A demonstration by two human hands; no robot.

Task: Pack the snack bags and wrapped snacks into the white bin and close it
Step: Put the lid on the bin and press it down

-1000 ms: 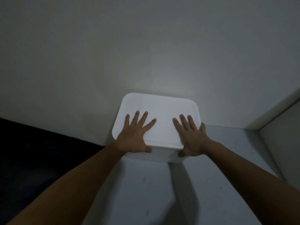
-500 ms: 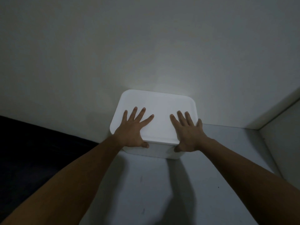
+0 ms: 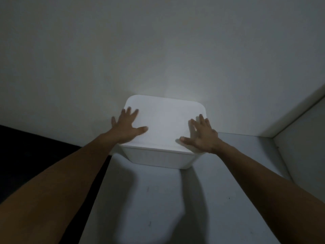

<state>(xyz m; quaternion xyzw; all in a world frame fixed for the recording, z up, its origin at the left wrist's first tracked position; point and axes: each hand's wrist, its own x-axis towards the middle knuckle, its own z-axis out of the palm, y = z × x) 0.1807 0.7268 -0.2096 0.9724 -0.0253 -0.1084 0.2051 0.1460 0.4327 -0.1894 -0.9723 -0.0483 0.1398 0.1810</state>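
Note:
The white bin (image 3: 158, 158) stands on a pale surface against the wall, with its white lid (image 3: 165, 118) lying flat on top. My left hand (image 3: 127, 126) lies on the lid's left edge with fingers spread. My right hand (image 3: 202, 136) lies on the lid's right front corner, fingers spread too. Neither hand grips anything. No snack bags or wrapped snacks are in sight; the inside of the bin is hidden by the lid.
The pale surface (image 3: 158, 199) runs toward me below the bin. A plain wall (image 3: 158, 50) rises right behind it, and a white side panel (image 3: 299, 155) closes the right. A dark area (image 3: 35, 155) lies to the left.
Both hands have slid apart on the lid, the left toward its left edge and the right toward its right corner. The bin looks a little farther back toward the wall.

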